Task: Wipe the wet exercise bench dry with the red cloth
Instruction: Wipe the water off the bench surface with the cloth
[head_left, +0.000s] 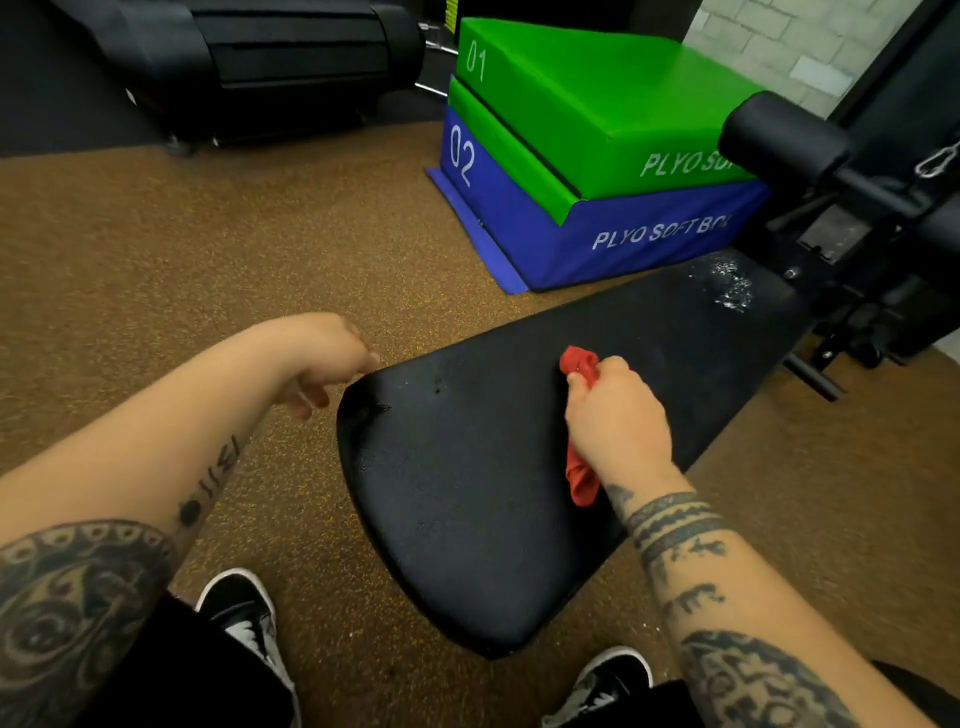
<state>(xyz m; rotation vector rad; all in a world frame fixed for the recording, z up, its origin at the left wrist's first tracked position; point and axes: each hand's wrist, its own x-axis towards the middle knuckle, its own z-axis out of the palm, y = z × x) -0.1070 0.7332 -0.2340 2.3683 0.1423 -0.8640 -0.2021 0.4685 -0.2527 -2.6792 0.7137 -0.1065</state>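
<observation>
While your right hand (618, 421) grips the red cloth (581, 366) bunched in its curled fingers, one end poking out past the knuckles and the other trailing below the wrist, the cloth sits over the middle of the black exercise bench (467, 493), toward its right edge. Whether it presses on the pad or hangs just above it, this view does not tell you. Around the cloth and across the wide near end the pad looks dull, with only faint speckling, so that part reads as mostly dry. What is left is plain: a glistening patch of water droplets (733, 288) at the narrow far end, well apart from the cloth and not yet wiped. Your left hand (322, 358) holds nothing, fingers loosely curled, just beside the bench's near left corner. Beyond the wet patch stand the bench's black frame (831, 244) and a roller pad (779, 140), which will likely crowd your strokes there. Stacked green and blue plyo boxes (623, 244) sit on the speckled floor (208, 260) left of the bench, out of your way.
</observation>
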